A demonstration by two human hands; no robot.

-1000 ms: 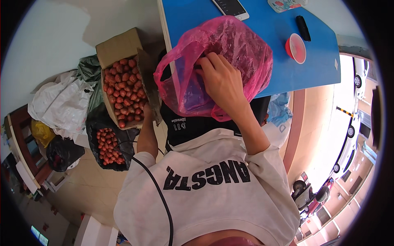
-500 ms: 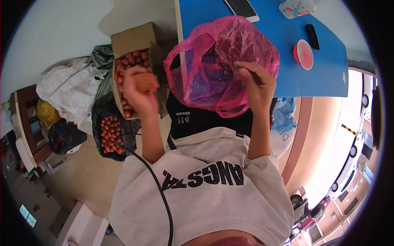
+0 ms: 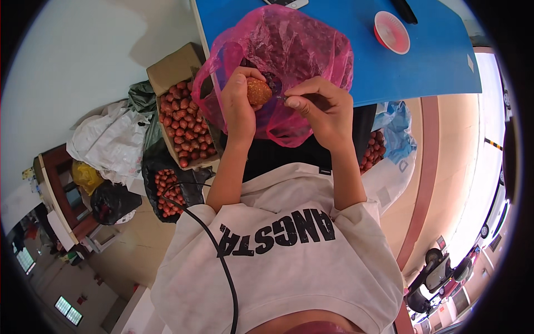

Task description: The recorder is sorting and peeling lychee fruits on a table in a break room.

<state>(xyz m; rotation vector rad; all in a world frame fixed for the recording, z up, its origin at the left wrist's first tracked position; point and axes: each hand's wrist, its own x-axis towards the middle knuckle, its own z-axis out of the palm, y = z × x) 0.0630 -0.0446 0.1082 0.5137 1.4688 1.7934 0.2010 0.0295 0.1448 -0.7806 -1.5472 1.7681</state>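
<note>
My left hand [image 3: 238, 106] is closed around a round, orange-brown speckled ball [image 3: 259, 92]; its exact kind I cannot make out. Close to its right, my right hand [image 3: 328, 114] pinches a tiny dark bit [image 3: 286, 99] between thumb and forefinger, apart from the ball. Both hands are over the mouth of a crumpled pink plastic bag [image 3: 300, 39], which lies at the near edge of the blue table [image 3: 434, 64]. Small dark pieces show inside the bag, partly hidden by my hands.
To the left stands a cardboard box [image 3: 171, 69] full of reddish-brown balls [image 3: 186, 125]. Nearer is a black bag [image 3: 194, 192] with more. A white-and-blue sack [image 3: 397, 133] with similar balls sits right. On the table are a red-and-white bowl [image 3: 392, 33] and a phone [image 3: 292, 3]. A black cable [image 3: 225, 273] crosses my shirt.
My left hand has moved right with the ball, from beside the box to over the pink bag. My right hand has come closer to it. The whole view has shifted.
</note>
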